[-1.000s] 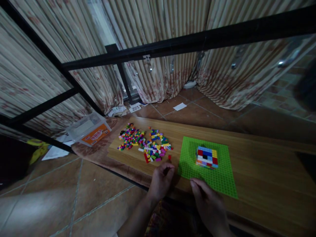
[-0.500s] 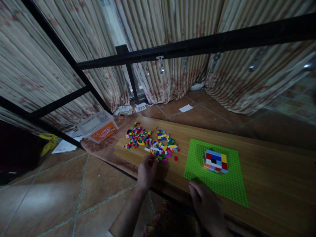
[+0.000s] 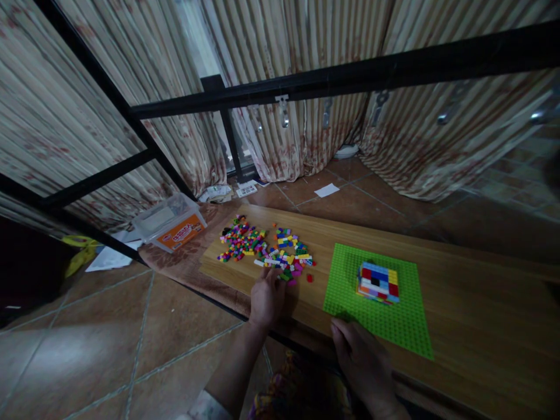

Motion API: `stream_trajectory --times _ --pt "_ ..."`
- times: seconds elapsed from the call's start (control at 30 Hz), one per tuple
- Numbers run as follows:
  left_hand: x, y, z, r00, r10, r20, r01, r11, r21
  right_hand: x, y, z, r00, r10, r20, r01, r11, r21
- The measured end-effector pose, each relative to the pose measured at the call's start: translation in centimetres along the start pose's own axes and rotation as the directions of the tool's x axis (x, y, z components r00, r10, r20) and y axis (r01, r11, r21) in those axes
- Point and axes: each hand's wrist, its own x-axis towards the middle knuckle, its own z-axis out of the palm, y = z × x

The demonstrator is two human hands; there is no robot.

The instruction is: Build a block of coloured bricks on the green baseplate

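My left hand (image 3: pixel 266 296) is at the near edge of a heap of small toy bricks (image 3: pixel 286 259). Its fingers are bent down and pressed together among white and green bricks; what lies between the fingertips is hidden. Close to the near edge of a green baseplate (image 3: pixel 341 280) rests my right hand (image 3: pixel 361 357), fingers curled and thumb against them, with their inner side out of sight. On the baseplate stands a low block built of multicoloured bricks (image 3: pixel 378 282), its top red, white, blue and yellow around a dark square opening. A lone red brick (image 3: pixel 310 278) lies between heap and baseplate.
Another heap of smaller bricks (image 3: pixel 240 239) covers the left end of the wooden board (image 3: pixel 472 303). Beyond it, a clear plastic box (image 3: pixel 170 221) with an orange label sits on a brown cloth (image 3: pixel 160 256). A black metal frame (image 3: pixel 315 87) crosses before the curtains.
My left hand has shifted slightly right and farther in along the edge of the brick heap. My right hand keeps its place by the baseplate. The view has tilted a little.
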Motion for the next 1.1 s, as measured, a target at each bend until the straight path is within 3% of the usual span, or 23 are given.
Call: stream_trajectory --times 0.4,0.57,0.77,0.93,1.1 --pt "0.3 1.2 -0.6 0.997 -0.021 -0.078 0.015 0.997 -0.08 0.2 -0.3 0.1 1.0 0.014 -0.017 -0.013 0.998 0.067" --pt "-0.3 2.0 -0.4 0.995 0.082 -0.057 -0.089 0.987 -0.132 0.2 -0.4 0.3 1.0 0.024 -0.018 -0.023 0.998 0.055" --pt "-1.5 2.8 1.4 0.964 0.266 0.021 -0.261 0.956 -0.137 0.3 -0.5 0.1 1.0 0.022 -0.015 -0.021 0.998 0.052" --pt "-2.1 3.6 2.5 0.955 0.291 0.061 -0.278 0.946 -0.168 0.2 -0.4 0.0 1.0 0.013 -0.001 -0.013 0.997 0.076" --pt "-1.3 3.2 1.5 0.958 0.285 -0.021 -0.284 0.943 -0.171 -0.1 -0.2 0.3 1.0 0.002 -0.009 -0.001 0.998 0.059"
